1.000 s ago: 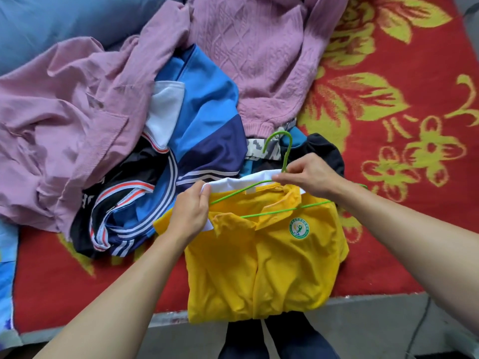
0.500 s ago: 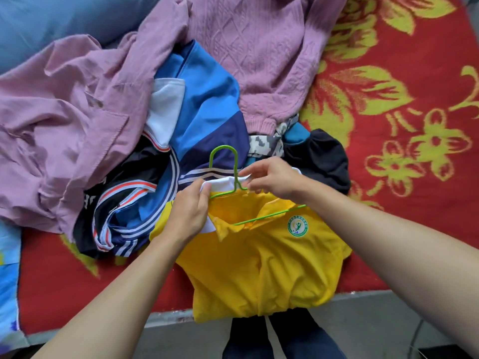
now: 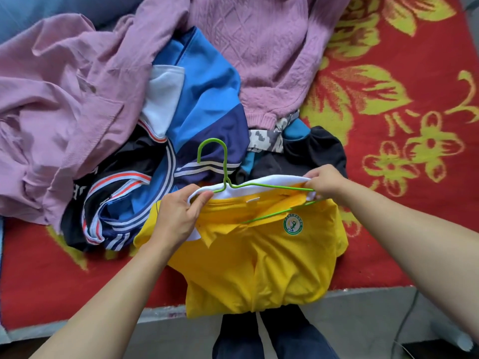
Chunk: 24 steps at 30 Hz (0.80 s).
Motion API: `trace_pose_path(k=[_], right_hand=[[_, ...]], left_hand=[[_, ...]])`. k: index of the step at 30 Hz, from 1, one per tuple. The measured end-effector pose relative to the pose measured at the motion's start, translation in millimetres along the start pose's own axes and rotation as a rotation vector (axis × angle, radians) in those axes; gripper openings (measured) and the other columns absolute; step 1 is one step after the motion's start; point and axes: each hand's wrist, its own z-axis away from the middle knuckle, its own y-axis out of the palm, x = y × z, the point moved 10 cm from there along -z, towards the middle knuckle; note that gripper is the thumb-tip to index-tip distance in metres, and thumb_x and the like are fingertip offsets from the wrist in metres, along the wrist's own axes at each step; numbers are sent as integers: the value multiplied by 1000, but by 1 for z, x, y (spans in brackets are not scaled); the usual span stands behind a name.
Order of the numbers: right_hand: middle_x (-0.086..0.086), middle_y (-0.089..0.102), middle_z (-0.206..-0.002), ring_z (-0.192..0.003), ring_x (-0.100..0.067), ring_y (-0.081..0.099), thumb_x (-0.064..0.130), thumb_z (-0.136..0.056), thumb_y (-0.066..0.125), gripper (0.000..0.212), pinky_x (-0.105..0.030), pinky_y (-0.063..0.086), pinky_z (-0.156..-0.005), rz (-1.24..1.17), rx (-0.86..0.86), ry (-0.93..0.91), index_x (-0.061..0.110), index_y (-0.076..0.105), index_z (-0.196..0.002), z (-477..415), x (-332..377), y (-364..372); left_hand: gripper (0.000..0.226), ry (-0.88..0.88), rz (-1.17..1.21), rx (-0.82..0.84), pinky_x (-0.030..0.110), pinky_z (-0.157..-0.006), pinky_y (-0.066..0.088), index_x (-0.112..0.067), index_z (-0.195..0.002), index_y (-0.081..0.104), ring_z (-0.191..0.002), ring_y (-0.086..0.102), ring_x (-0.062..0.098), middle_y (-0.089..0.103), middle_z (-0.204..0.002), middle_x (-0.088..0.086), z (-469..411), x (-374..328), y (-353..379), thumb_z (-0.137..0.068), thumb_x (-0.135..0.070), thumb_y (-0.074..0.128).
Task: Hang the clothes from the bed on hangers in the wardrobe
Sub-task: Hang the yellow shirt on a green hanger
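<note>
Left hand [image 3: 178,216] pinching left end of white collar [image 3: 259,180], thumb on top. Right hand [image 3: 325,181] pinching collar's right end, right at tip of green hanger [image 3: 272,187]. Yellow shirt [image 3: 259,268] flat at near edge of bed [image 3: 388,151], collar far, hem hanging over near edge. Hanger long axis left to right, spanning both hands; hook pointing far, over blue striped jacket [image 3: 202,99]. Left half seemingly tucked inside neck opening; right half and lower bar outside, across yellow front. Probable next move: collar stretched rightward over that tip, right hand nearer.
</note>
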Motion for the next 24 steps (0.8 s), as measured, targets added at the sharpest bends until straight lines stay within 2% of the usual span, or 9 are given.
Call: trace_pose_path(k=[2,5,8,12,14,16,19,21,24], right_hand=[[-10,60,-56,-52,-20,54,-11,-78,53,29,-26,51,-53,-153,77,67,8,74,-76,7,-15,-4],[-5,63,-72,-67,-19,59,-9,-83,53,25,-30,55,-65,-305,306,164,9,70,-85,22,-35,1],[-2,68,-76,-65,-15,65,-2,-89,57,14,-31,56,-72,-477,451,269,11,63,-91,36,-47,4],[-3,59,-67,-48,-13,54,1,-89,52,13,-30,54,-58,-614,313,355,13,53,-94,26,-51,0],[-2,53,-59,-48,-12,47,0,-87,49,14,-26,52,-50,-643,275,353,14,50,-90,22,-45,2],[-2,56,-61,-51,-14,50,1,-87,49,14,-26,51,-52,-654,280,343,14,51,-90,23,-43,2],[-6,66,-81,-62,-18,62,-1,-85,56,17,-28,53,-60,-536,316,276,11,58,-97,27,-45,-3],[-8,66,-82,-65,-20,65,-5,-82,62,18,-28,55,-62,-379,295,203,10,60,-92,27,-45,-12],[-6,68,-76,-62,-18,67,-9,-83,63,19,-27,56,-58,-282,294,169,9,65,-88,28,-46,-24]], left_hand=[[31,-8,27,1,22,-51,27,-29,-62,54,-54,40,12,40,-52,-2,-2,-1,0,-89,-40,61],[33,-16,86,-25,21,-50,26,-29,-58,52,-52,37,10,42,-52,-8,-5,-5,1,-89,-36,63],[36,-41,145,-93,23,-50,27,-32,-57,53,-51,36,8,42,-50,-9,-8,-1,-6,-91,-35,62],[39,56,80,-47,31,-52,29,-12,-68,62,-52,34,10,38,-52,-4,-4,-15,3,-93,-41,57],[44,90,60,-41,32,-52,29,-7,-70,62,-52,34,12,40,-53,4,-2,-18,4,-94,-43,55],[44,120,47,-49,32,-50,28,-8,-67,59,-51,31,11,38,-52,7,2,-19,0,-93,-43,53],[41,178,20,-12,24,-47,24,-17,-61,55,-47,28,9,31,-50,-4,10,-22,-5,-94,-41,52],[40,227,-8,30,19,-47,21,-27,-58,46,-46,29,9,32,-50,-7,15,-30,-4,-94,-41,50],[50,258,-18,121,18,-47,20,-15,-55,39,-46,27,8,24,-48,-10,21,-39,7,-93,-46,47]])
